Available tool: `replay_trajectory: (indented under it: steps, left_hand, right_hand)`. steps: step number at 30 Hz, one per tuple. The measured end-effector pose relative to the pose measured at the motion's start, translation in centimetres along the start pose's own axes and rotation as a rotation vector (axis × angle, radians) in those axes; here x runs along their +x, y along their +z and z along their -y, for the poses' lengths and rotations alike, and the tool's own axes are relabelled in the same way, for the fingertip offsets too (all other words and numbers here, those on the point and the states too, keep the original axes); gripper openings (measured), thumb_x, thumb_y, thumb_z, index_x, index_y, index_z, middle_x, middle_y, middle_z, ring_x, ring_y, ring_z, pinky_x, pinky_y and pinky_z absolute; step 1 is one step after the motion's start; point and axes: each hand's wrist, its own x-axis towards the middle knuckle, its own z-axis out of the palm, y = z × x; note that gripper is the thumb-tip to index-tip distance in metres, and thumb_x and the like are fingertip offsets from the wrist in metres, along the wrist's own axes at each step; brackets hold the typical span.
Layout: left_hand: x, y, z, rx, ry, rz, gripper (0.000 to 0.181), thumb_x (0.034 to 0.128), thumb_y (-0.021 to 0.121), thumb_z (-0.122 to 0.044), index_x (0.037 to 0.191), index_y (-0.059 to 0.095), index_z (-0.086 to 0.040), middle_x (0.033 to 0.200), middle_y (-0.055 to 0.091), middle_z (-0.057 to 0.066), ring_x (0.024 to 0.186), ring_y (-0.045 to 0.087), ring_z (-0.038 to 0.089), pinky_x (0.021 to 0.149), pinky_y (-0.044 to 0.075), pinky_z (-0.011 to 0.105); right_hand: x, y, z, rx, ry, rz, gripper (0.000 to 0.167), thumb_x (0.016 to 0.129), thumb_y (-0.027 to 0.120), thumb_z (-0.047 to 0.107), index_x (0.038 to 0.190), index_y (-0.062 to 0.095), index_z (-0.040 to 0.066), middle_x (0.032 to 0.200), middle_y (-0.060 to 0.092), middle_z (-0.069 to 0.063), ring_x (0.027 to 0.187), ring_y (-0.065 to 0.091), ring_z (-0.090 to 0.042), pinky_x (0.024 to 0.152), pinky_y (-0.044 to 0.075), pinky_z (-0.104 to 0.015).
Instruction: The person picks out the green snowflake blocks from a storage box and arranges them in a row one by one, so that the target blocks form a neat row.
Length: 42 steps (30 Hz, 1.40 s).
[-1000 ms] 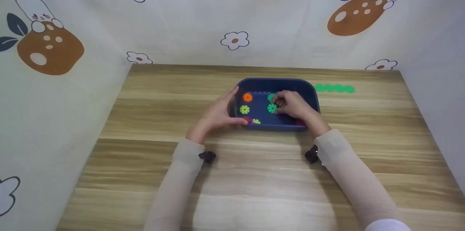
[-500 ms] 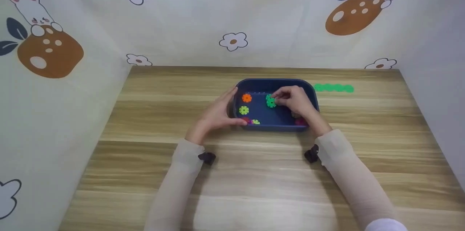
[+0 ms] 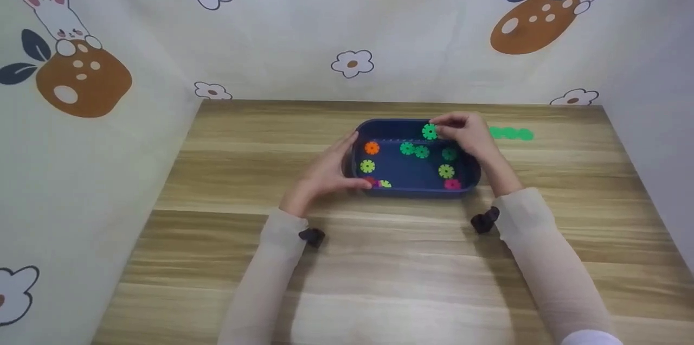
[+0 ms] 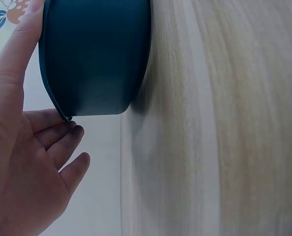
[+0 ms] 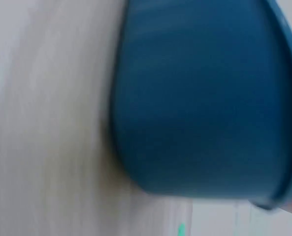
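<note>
A dark blue plastic tub (image 3: 417,193) stands on the table with several small notched snowflake discs inside. My left hand (image 3: 324,172) holds its left end, thumb on the front rim and fingers at the far left corner. In the left wrist view the fingertips touch the tub's rim (image 4: 57,105). My right hand (image 3: 470,132) pinches a green snowflake disc (image 3: 430,131) between thumb and fingers, raised near the tub's back rim. Below it lie two green discs (image 3: 414,150) side by side. The right wrist view shows mostly the tub's outer wall (image 5: 200,108), blurred.
Right of the tub a row of green discs (image 3: 512,133) lies on the wooden table (image 3: 390,263), partly behind my right hand. Inside the tub are an orange disc (image 3: 372,148), yellow discs (image 3: 446,171) and a pink disc (image 3: 452,184). A patterned cloth (image 3: 271,36) hangs behind.
My right hand has lifted a green disc from the tub's floor and carried it up and to the right, toward the back rim. The left hand stays on the tub.
</note>
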Motion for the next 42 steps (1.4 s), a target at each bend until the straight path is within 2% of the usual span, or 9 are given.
replay_trajectory:
  steps: [2,6,11,17,20,25,31,35,42]
  left_hand:
    - [-0.1,0.1,0.1,-0.004,-0.004,-0.002,0.120,0.0694,0.085,-0.057,0.161,0.015,-0.026,0.170,0.013,0.003,0.156,0.018,0.026,0.125,0.021,0.051]
    - [-0.2,0.4,0.2,-0.005,-0.002,0.016,0.120,0.0697,0.085,-0.057,0.161,0.014,-0.025,0.170,0.013,0.004,0.155,0.019,0.027,0.125,0.022,0.051]
    - [-0.1,0.5,0.2,0.001,0.025,0.001,0.119,0.0707,0.086,-0.054,0.161,0.017,-0.020,0.169,0.016,0.006,0.155,0.020,0.028,0.125,0.022,0.051]
    - [0.0,0.5,0.2,-0.005,0.023,0.005,0.119,0.0712,0.085,-0.054,0.161,0.015,-0.022,0.169,0.015,0.004,0.155,0.021,0.028,0.125,0.023,0.052]
    - [-0.1,0.5,0.3,-0.015,0.007,0.009,0.119,0.0709,0.086,-0.054,0.161,0.015,-0.024,0.169,0.014,0.004,0.155,0.021,0.027,0.125,0.023,0.052]
    - [-0.2,0.4,0.3,-0.021,-0.016,0.014,0.119,0.0701,0.086,-0.055,0.161,0.015,-0.027,0.170,0.014,0.003,0.155,0.020,0.026,0.125,0.023,0.052]
    - [0.0,0.2,0.1,-0.040,-0.004,0.000,0.120,0.0694,0.086,-0.055,0.161,0.014,-0.028,0.170,0.013,0.002,0.155,0.020,0.026,0.124,0.023,0.054]
    - [0.0,0.1,0.1,-0.033,-0.003,0.002,0.120,0.0693,0.086,-0.055,0.161,0.014,-0.027,0.170,0.013,0.003,0.155,0.019,0.026,0.124,0.023,0.053]
    - [0.1,0.1,0.1,-0.021,0.005,0.004,0.119,0.0701,0.085,-0.056,0.161,0.015,-0.025,0.170,0.013,0.000,0.155,0.020,0.026,0.125,0.023,0.050]
  right_hand:
    - [-0.1,-0.9,0.1,0.007,0.010,-0.018,0.030,0.093,0.067,0.006,0.118,0.067,-0.010,0.090,0.072,0.014,0.078,0.068,0.004,0.076,0.058,-0.015]
    - [-0.6,-2.9,-0.4,0.000,0.017,-0.049,0.032,0.094,0.066,0.008,0.120,0.066,-0.011,0.088,0.070,0.018,0.079,0.067,0.004,0.076,0.058,-0.014]
    - [-1.0,-5.5,-1.1,0.032,-0.013,-0.098,0.033,0.095,0.065,0.007,0.121,0.063,-0.013,0.091,0.071,0.015,0.081,0.070,0.002,0.077,0.059,-0.015]
    - [-1.6,-8.4,-1.5,0.138,0.000,-0.202,0.021,0.092,0.066,0.001,0.112,0.071,-0.005,0.084,0.071,0.007,0.076,0.070,-0.002,0.072,0.059,-0.016]
    - [-1.8,-9.6,-2.0,0.208,0.030,-0.227,0.017,0.091,0.066,-0.002,0.108,0.072,-0.002,0.082,0.070,0.005,0.074,0.070,-0.003,0.072,0.059,-0.016]
    - [-2.3,-11.4,-2.9,0.193,0.102,-0.278,0.015,0.092,0.066,0.000,0.105,0.074,0.004,0.081,0.069,0.009,0.075,0.070,-0.002,0.073,0.059,-0.015]
    - [-2.6,-13.6,-3.5,0.226,0.169,-0.358,0.016,0.092,0.066,0.001,0.097,0.075,0.013,0.080,0.070,0.011,0.075,0.069,0.000,0.073,0.058,-0.013]
    - [-2.8,-14.8,-4.2,0.274,0.233,-0.400,0.018,0.091,0.067,-0.001,0.094,0.075,0.014,0.079,0.070,0.011,0.074,0.069,0.000,0.073,0.058,-0.013]
    - [-3.2,-16.2,-5.8,0.377,0.283,-0.451,0.022,0.089,0.066,-0.007,0.089,0.075,0.012,0.073,0.069,0.009,0.069,0.068,-0.002,0.068,0.059,-0.014]
